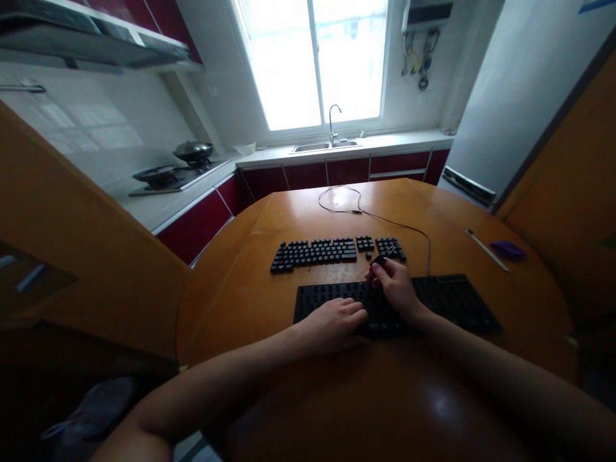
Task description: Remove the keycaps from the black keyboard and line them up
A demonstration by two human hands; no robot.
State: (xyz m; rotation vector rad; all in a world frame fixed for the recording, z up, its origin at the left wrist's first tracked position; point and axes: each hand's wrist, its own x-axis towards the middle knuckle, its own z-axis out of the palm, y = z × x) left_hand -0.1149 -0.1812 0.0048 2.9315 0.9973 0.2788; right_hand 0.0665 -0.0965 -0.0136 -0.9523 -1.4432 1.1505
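A black keyboard base (455, 298) lies on the wooden table, its key field bare of caps where it shows. My left hand (339, 317) rests on the base's near edge, fingers lying loosely bent over it, with no object seen in them. Above the far edge, my right hand (392, 282) is closed, pinching a small black keycap (378, 260) between thumb and fingers. Beyond the base, loose black keycaps (317, 252) are laid out in keyboard order. Another group, the number-pad keycaps (385, 244), sits at the right, with a thin metallic thing on top. My hands hide the base's middle.
A cable (404, 224) runs from the base and loops at the table's (231, 276) far side. To the right lie a thin white stick (488, 250) with a dark tip and a purple object (509, 249). Behind are a sink (325, 147), stove (178, 178) and refrigerator (514, 96).
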